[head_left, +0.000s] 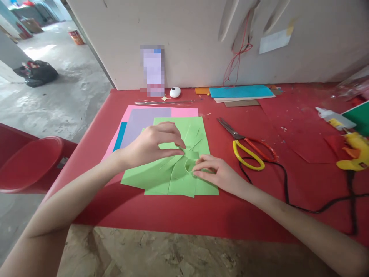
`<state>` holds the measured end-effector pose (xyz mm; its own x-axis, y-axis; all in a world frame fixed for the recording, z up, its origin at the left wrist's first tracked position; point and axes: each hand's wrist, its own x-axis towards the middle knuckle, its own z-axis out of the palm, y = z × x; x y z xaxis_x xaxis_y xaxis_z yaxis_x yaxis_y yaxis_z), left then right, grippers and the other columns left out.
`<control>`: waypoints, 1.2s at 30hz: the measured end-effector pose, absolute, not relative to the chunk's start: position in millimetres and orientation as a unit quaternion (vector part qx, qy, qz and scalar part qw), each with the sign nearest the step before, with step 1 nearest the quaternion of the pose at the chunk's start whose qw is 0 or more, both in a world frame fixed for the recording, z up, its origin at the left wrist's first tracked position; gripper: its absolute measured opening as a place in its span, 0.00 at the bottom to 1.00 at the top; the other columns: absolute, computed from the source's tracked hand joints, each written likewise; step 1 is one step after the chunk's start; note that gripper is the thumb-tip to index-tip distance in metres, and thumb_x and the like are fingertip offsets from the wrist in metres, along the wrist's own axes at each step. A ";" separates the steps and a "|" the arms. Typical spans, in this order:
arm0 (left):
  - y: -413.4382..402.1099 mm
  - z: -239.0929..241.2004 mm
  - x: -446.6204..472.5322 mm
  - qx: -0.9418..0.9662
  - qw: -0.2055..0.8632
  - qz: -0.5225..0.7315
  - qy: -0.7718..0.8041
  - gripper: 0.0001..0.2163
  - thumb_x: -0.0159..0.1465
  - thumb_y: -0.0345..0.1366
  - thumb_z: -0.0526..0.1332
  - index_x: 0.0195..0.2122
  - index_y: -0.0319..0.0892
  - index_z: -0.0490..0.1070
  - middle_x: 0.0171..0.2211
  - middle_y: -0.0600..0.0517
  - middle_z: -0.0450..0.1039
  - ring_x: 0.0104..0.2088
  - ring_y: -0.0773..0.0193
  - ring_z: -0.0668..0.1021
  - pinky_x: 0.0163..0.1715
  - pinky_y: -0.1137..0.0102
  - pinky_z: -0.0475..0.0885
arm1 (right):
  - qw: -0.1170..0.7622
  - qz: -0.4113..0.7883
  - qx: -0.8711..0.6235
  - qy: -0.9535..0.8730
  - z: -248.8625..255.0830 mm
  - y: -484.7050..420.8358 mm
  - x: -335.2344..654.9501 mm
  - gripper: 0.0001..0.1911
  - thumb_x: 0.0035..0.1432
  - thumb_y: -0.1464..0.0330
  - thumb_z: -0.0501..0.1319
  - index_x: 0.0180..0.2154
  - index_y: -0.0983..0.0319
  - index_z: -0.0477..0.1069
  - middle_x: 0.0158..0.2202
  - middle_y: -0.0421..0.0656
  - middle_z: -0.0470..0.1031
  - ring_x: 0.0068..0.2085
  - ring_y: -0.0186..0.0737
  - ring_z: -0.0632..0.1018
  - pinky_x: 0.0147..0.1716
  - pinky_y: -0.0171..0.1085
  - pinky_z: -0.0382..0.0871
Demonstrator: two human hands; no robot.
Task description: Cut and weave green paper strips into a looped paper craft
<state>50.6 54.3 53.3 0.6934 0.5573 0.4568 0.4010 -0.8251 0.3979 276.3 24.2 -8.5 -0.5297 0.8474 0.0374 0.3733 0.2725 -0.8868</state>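
A narrow green paper strip (188,166), bent into a small loop, stands above a stack of green paper sheets (155,184). My right hand (211,169) is closed on the strip's right side, thumb below and fingers above. From the upper left, my left hand (161,140) pinches at the strip's other end with thumb and index finger; the exact contact is hard to see against the same green. Several thin cut pieces of green paper (197,144) lie on the sheets around both hands.
Scissors (242,144) with red and yellow handles lie right of the paper. Further right are a yellow glue gun (356,152), its black cord (285,181) and a white bottle (336,118). Thin wires (164,102), blue paper (242,92) and a white mouse-like object (175,92) sit behind.
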 end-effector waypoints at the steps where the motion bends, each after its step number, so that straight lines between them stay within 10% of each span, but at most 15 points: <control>1: 54.4 49.3 50.8 0.913 0.141 0.282 0.259 0.04 0.60 0.33 0.61 0.32 0.40 0.74 0.31 0.51 0.70 0.33 0.67 0.74 0.42 0.66 0.72 | 0.269 0.409 -0.402 -0.774 -13.4 22.9 277.9 0.04 0.52 0.69 0.62 0.27 0.58 0.76 0.29 0.41 0.69 0.31 0.34 0.70 0.29 0.35 0.65; 14: 56.1 28.9 61.2 0.941 0.121 0.239 0.207 0.08 0.63 0.31 0.56 0.33 0.41 0.75 0.32 0.49 0.66 0.32 0.66 0.71 0.36 0.68 0.71 | 0.329 0.230 -0.346 -0.848 -29.7 15.2 279.7 0.09 0.54 0.75 0.58 0.28 0.59 0.75 0.26 0.42 0.70 0.30 0.38 0.69 0.27 0.37 0.68; 23: 57.0 25.4 61.8 0.955 0.103 0.208 0.185 0.08 0.65 0.32 0.53 0.37 0.42 0.72 0.34 0.51 0.74 0.34 0.69 0.76 0.56 0.57 0.64 | 0.337 0.244 -0.338 -0.845 -34.8 14.9 281.6 0.10 0.57 0.72 0.57 0.28 0.59 0.76 0.27 0.44 0.72 0.31 0.38 0.69 0.29 0.38 0.68; 36: 50.3 20.5 65.5 0.923 0.193 0.204 0.262 0.12 0.59 0.41 0.61 0.39 0.39 0.66 0.40 0.46 0.71 0.39 0.64 0.76 0.38 0.70 0.73 | 0.322 0.270 -0.333 -0.844 -34.4 16.8 282.9 0.08 0.56 0.70 0.59 0.28 0.59 0.76 0.29 0.43 0.71 0.32 0.36 0.71 0.30 0.37 0.68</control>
<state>65.5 50.3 20.5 0.7799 0.5622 0.2753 0.4050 -0.7885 0.4628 282.9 16.8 -34.4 -0.5708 0.7360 0.3640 0.3875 0.6323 -0.6709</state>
